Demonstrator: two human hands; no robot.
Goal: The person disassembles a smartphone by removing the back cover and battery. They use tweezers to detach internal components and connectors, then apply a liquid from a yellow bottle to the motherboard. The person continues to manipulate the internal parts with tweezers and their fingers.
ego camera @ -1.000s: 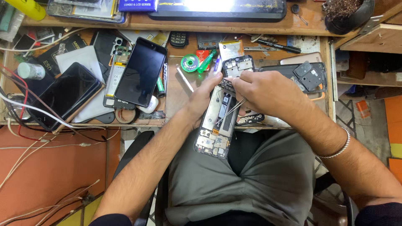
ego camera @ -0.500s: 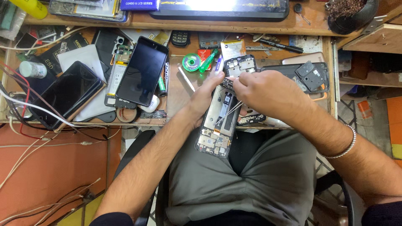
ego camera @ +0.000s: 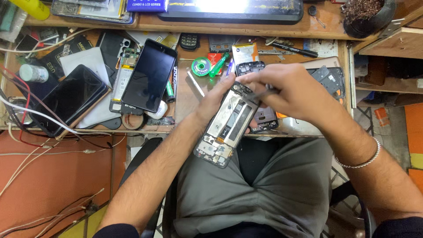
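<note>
Tweezers [ego camera: 260, 94] in the clenched right hand [ego camera: 288, 92] should touch only the far end of the opened phone frame [ego camera: 227, 125], which the left hand [ego camera: 216, 99] grasps steady over the workbench's [ego camera: 185, 94] near edge.

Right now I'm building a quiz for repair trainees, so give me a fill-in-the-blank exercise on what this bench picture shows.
1. The left hand steadies an opened phone frame that juts over the person's ____.
2. The right hand holds a thin ____ at the frame's top end.
3. On the bench, the roll of tape beside the hands is ____ in colour.
4. The right wrist wears a ____ bracelet.

Missing words: lap; tool; green; metal
</note>
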